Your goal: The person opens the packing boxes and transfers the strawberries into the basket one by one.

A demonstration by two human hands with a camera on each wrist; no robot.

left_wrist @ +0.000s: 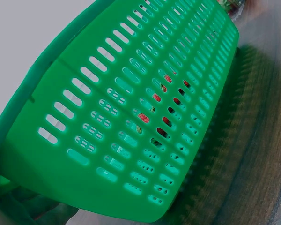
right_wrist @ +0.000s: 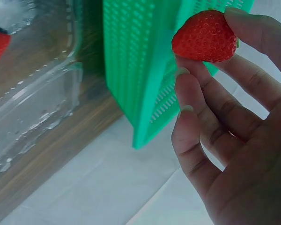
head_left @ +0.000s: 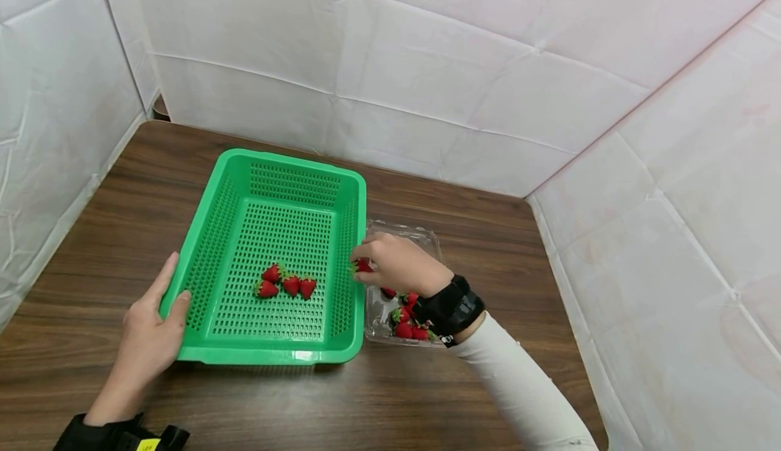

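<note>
A green perforated plastic basket (head_left: pixel 274 354) stands on the table, with several strawberries (head_left: pixel 291 285) lying on its floor. My left hand (head_left: pixel 149 329) grips the basket's left rim near the front corner; in the left wrist view its fingers are dark and partly hidden under the rim. Between thumb and fingers, my right hand (head_left: pixel 399 261) pinches a strawberry (right_wrist: pixel 206 37) above the basket's right rim. Just right of the basket is a clear plastic container (head_left: pixel 427 237) holding more strawberries (head_left: pixel 403 329), partly covered by my right hand and wrist.
The brown wooden table (head_left: pixel 488 234) carries both the basket and the container. White sheeting hangs behind the table (head_left: pixel 396 64) and along both sides. The basket's right wall stands close beside the clear container.
</note>
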